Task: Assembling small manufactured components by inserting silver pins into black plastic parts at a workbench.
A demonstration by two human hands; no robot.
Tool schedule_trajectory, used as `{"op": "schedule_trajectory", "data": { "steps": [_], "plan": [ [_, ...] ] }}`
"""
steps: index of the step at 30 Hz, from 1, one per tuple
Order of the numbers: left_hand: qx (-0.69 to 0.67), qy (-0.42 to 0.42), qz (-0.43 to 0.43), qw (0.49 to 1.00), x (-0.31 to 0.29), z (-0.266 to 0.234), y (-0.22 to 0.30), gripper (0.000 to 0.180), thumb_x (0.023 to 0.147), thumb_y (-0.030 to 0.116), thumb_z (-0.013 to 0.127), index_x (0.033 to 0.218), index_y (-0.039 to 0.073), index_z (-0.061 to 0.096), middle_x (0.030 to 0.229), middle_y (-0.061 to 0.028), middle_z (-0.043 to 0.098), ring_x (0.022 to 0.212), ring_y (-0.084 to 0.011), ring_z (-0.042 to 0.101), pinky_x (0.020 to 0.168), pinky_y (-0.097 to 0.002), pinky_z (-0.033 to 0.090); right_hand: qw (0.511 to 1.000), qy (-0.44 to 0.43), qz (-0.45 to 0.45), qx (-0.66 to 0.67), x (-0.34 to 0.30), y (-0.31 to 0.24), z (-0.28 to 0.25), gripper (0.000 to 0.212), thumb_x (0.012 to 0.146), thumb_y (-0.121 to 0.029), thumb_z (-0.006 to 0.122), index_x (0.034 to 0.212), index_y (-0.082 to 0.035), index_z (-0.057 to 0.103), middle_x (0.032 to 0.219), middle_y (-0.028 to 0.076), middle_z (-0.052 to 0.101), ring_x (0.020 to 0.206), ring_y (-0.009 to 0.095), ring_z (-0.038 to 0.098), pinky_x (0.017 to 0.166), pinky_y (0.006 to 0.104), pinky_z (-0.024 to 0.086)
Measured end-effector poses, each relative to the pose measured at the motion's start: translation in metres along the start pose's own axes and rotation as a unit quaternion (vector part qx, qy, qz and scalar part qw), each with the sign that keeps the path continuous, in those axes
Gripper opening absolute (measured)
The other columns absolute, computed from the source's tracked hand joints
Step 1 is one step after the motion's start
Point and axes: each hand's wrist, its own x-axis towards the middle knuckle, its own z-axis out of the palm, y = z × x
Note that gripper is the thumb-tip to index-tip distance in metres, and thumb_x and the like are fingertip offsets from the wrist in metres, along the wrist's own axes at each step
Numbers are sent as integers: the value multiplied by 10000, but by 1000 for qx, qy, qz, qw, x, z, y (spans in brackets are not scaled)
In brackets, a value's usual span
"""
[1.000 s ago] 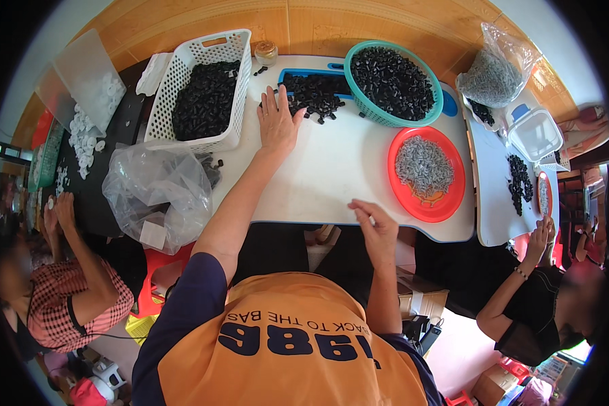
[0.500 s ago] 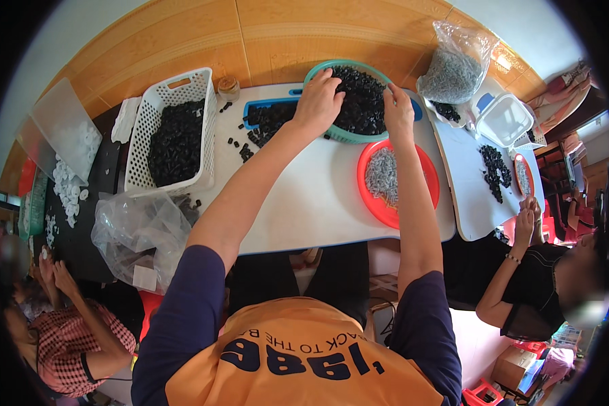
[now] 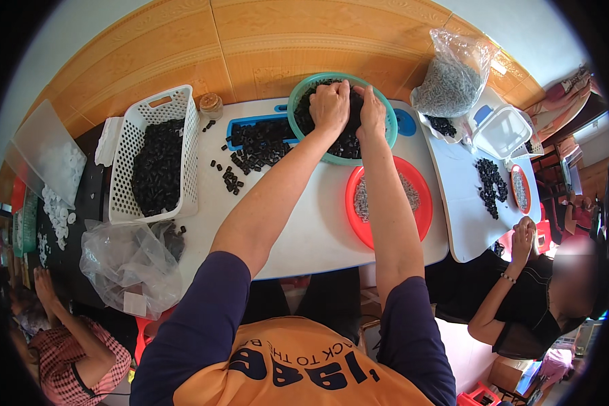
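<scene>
Both my hands are inside a round green plastic basket [image 3: 297,143] filled with small black plastic pieces [image 3: 345,145]. My left hand [image 3: 329,108] curls its fingers down into the heap, knuckles up. Close beside it, my right hand [image 3: 371,115] is cupped inward, and dark pieces are pressed between the two palms. My fingertips are partly hidden among the pieces. Just nearer than the basket, below my right forearm, lies a red round tray [image 3: 423,218] with small grey-white pieces [image 3: 408,192].
Left of the basket is a blue tray [image 3: 233,130] with loose black pieces [image 3: 257,145]. A white perforated basket [image 3: 190,155] holds more, near a crumpled plastic bag [image 3: 132,260]. A clear bag [image 3: 450,84] stands far right. Other people sit at both sides.
My right hand has left the basket's right rim and moved inward. My left hand has also come in from the left side, so both now meet over the black pieces.
</scene>
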Motion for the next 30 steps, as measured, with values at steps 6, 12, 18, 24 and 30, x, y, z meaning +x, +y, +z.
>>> {"op": "schedule_trajectory", "data": {
  "steps": [6,12,18,24,30],
  "plan": [
    [-261,36,-59,963,-4,-1,2,322,906,299,659,969,-9,725,831,-99,706,824,-150,625,759,-305,472,949,-18,116,294,-16,-11,15,329,976,-295,556,1066,-11,696,1056,91,684,931,215,645,825,342,511],
    [-461,55,-121,877,-3,1,1,207,857,159,716,912,-41,729,861,-52,694,800,-111,595,739,-259,458,895,-16,145,423,-10,-7,34,174,945,-189,612,949,-35,691,948,64,688,845,196,654,751,336,536],
    [-462,66,-102,879,-8,-8,10,170,838,117,718,907,-37,732,854,-44,687,787,-104,586,730,-244,450,892,-8,125,433,-22,-21,36,135,925,-162,626,919,-43,690,892,61,685,813,199,651,739,350,531],
    [-434,104,-10,895,-33,-59,39,155,839,117,713,896,-25,740,814,-31,691,761,-91,574,690,-237,448,879,-50,88,466,-76,-58,43,176,943,-193,605,939,-28,666,877,63,677,787,173,650,714,313,538],
    [-341,119,9,932,-127,-130,6,170,840,122,694,885,-38,726,906,-114,707,832,-162,635,776,-281,482,861,-60,128,489,-188,-23,53,183,955,-215,585,959,-43,648,892,54,655,796,167,638,708,310,534]
  ]
}}
